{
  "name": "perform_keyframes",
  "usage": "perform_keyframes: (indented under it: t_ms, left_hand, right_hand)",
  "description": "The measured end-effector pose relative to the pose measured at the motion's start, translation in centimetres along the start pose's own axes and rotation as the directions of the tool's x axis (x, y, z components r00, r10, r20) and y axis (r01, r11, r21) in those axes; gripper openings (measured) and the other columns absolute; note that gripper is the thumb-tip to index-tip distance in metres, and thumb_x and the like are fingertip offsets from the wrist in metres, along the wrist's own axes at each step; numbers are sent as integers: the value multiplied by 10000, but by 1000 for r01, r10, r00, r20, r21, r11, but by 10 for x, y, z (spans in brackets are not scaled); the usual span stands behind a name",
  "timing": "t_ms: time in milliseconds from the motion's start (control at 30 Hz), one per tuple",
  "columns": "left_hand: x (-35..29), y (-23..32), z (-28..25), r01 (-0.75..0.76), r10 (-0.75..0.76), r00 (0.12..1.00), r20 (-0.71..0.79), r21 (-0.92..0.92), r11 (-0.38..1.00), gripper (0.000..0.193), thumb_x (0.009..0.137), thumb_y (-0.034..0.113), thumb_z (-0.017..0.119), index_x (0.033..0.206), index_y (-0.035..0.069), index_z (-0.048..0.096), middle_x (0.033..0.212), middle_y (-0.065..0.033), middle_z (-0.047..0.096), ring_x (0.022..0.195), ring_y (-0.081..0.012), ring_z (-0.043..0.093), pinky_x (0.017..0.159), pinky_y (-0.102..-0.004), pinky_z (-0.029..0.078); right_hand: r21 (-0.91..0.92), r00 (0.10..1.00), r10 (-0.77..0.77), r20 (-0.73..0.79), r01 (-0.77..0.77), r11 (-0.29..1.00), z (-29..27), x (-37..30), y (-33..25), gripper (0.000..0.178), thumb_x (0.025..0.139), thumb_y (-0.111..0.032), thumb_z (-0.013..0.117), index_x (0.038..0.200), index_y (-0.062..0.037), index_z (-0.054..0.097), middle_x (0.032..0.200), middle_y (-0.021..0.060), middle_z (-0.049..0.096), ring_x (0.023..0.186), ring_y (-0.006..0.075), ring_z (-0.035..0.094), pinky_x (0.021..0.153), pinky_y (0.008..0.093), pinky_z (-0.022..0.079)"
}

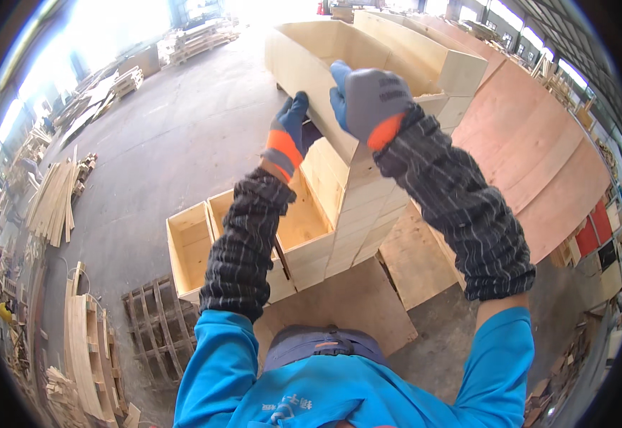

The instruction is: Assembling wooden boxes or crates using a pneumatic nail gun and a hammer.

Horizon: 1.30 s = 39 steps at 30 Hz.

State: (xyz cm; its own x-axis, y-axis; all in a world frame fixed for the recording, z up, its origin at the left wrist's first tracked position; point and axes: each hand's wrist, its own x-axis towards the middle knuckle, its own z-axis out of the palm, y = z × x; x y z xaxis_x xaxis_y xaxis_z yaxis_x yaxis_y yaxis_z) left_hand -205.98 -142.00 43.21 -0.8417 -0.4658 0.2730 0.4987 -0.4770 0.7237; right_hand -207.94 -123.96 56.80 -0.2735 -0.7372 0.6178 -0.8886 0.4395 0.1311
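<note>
A long, open-topped pale wooden box (300, 64) sits high on a stack of similar boxes, its left long side facing me. My right hand (375, 103), in a grey and blue glove with an orange band, is closed over the box's near upper rim. Lower down, my left hand (289, 135), gloved alike, holds the same box by the bottom edge of its left side. Part of its palm and thumb is hidden. Below my left hand are open wooden boxes (307, 246) with bare insides, and another (188, 250) stands at the left end.
Another long box (460, 71) lies to the right of the held one. Large reddish plywood sheets (532, 157) spread further right. A plywood board (339, 307) lies before my feet. A dark slatted pallet (157, 324) and timber piles (54, 203) are on the left.
</note>
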Motion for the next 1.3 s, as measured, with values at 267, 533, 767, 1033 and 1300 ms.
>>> perform_keyframes:
  t_ms: [267, 533, 767, 1033, 1300]
  left_hand:
    - [54, -20, -39, 274, -223, 961, -161, 516, 812, 559, 1082, 539, 601, 1297, 28, 678, 910, -177, 731, 662, -290, 719, 590, -430, 633]
    - [50, -37, -28, 276, -153, 960, -235, 692, 667, 512, 1095, 517, 558, 1353, 95, 687, 739, -124, 693, 517, -201, 623, 441, -345, 493]
    - [44, -39, -26, 249, -150, 968, -203, 666, 703, 453, 1105, 482, 537, 1247, 79, 687, 737, -117, 686, 514, -194, 613, 439, -338, 488]
    - [51, -47, -19, 261, -162, 964, -212, 617, 743, 442, 1107, 474, 533, 1193, 64, 674, 730, -111, 681, 515, -196, 610, 432, -340, 477]
    - [52, -45, -19, 290, -160, 955, -250, 672, 681, 442, 1099, 462, 551, 1214, 52, 667, 733, -126, 688, 506, -198, 606, 424, -342, 471]
  right_hand:
    - [-124, 998, -4, 55, 10, 992, 60, 27, 23, 205, 1004, -214, 602, 1075, -47, 699, 832, 211, 754, 797, 428, 746, 724, 533, 598]
    - [-150, 972, 87, 218, -55, 987, 66, 22, 24, 221, 992, -162, 577, 1117, -9, 676, 883, 200, 776, 889, 381, 780, 780, 498, 620]
    - [-137, 987, 67, 146, -47, 989, 69, 11, 25, 236, 997, -196, 602, 1123, -5, 660, 866, 207, 763, 822, 394, 766, 705, 511, 607]
    - [-161, 983, 122, 140, -99, 982, 77, 9, 41, 292, 1009, -234, 612, 1229, -49, 666, 883, 208, 758, 826, 404, 751, 719, 528, 589]
    - [-85, 996, 81, 28, -78, 993, 77, -1, 46, 246, 1003, -237, 622, 1150, -45, 667, 853, 198, 752, 805, 411, 746, 705, 537, 586]
